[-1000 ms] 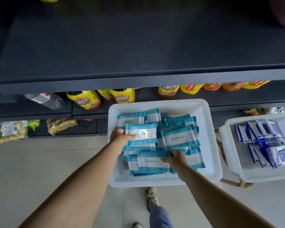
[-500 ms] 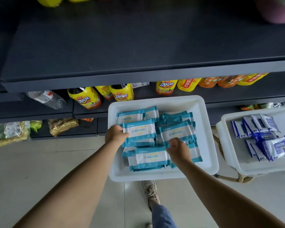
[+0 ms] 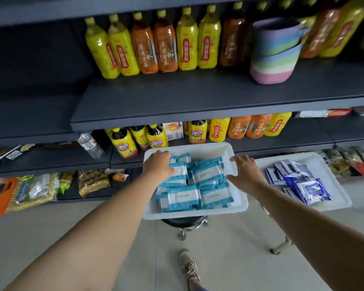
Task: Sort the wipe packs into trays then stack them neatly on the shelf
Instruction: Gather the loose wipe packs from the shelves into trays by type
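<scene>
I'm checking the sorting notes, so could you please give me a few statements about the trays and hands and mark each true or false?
1. The teal wipe packs lie in the left tray. True.
2. The right tray holds bottles. False: it holds blue wipe packs.
3. The left hand rests on the teal packs near the tray's far left corner. True.
4. The right hand holds a bottle. False: its fingers are spread over the left tray's right edge.
5. The left tray sits on the shelf. False: it rests on a stool.
</scene>
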Motion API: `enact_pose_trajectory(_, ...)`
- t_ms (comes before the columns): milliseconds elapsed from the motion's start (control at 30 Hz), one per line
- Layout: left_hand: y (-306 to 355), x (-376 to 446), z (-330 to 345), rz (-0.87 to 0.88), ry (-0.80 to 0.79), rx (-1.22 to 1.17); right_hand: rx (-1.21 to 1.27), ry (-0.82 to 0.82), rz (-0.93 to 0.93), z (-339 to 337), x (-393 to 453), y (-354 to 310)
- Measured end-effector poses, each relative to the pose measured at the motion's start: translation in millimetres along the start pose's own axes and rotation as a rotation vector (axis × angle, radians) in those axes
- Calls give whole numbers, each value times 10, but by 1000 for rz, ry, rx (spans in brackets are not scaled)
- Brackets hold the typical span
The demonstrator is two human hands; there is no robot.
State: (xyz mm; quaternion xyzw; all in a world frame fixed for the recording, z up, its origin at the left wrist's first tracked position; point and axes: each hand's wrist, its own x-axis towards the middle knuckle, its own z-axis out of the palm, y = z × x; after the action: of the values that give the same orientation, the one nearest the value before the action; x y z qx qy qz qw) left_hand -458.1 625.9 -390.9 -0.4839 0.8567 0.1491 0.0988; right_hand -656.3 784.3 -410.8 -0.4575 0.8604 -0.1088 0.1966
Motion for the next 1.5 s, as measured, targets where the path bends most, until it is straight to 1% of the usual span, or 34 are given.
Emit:
enact_pose_trajectory(167, 559, -602, -505, 100, 135, 49, -52, 149, -65, -835, -550, 135)
enact_pose_trajectory(300, 1095, -924, -978, 160, 213, 47, -64, 259, -89, -1525, -881, 350)
enact_pose_trajectory(434, 1698, -1087, -1441, 228, 294, 7, -92, 346, -86, -2174, -1065, 645)
enact_pose_trajectory(600, 2542, -1052, -2003, 284, 401, -17, -130, 443, -110, -3027, -1091, 1071)
enact_pose_trajectory(734, 3283, -839, -2385, 294, 472, -48, -167, 515, -135, -3736, -910, 1514)
enact_pose_trajectory(834, 3703, -652, -2567, 281, 489, -69, -157, 548, -176, -4153, -742, 1791)
enact_pose_trajectory(1034, 4445, -187, -2812, 242, 510, -134, -145, 560, -200, -4855, -232, 2367)
enact_pose_trajectory(1167, 4691, 245, -2937, 220, 506, -185, -121, 551, -174, -5113, 219, 2609)
enact_pose_trajectory(1334, 4830, 914, -3088, 190, 492, -216, -61, 540, -135, -5298, 886, 2760)
enact_pose_trajectory(1501, 4836, 1670, -3224, 141, 471, -286, 0, 531, -22, -5420, 1649, 2831)
